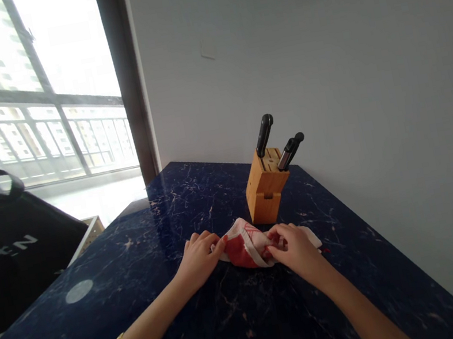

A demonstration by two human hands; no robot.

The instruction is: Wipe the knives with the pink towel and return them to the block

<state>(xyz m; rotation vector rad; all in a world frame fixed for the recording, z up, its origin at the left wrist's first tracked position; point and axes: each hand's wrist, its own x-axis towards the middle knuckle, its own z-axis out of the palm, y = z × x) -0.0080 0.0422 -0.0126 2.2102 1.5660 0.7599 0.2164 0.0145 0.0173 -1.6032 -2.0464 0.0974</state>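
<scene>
A red and white cloth (242, 246) lies bunched and partly folded on the dark blue marbled table (252, 317). At its left end my left hand (201, 254) rests with the fingers closed on the cloth's edge. My right hand (291, 245) pinches the cloth near its right side, thumb and fingertips together on the fabric. A pale end of the cloth sticks out beyond my right hand. Just behind the cloth stands a wooden knife block (264, 189) holding a black-handled knife (265, 134) and other dark-handled tools (291, 151).
A grey wall (312, 61) runs along the table's back and right side. On the left, a black bag (16, 247) with white marks stands beside the table in front of a large window (70, 56). A round pale spot (79, 291) shows on the tabletop at left.
</scene>
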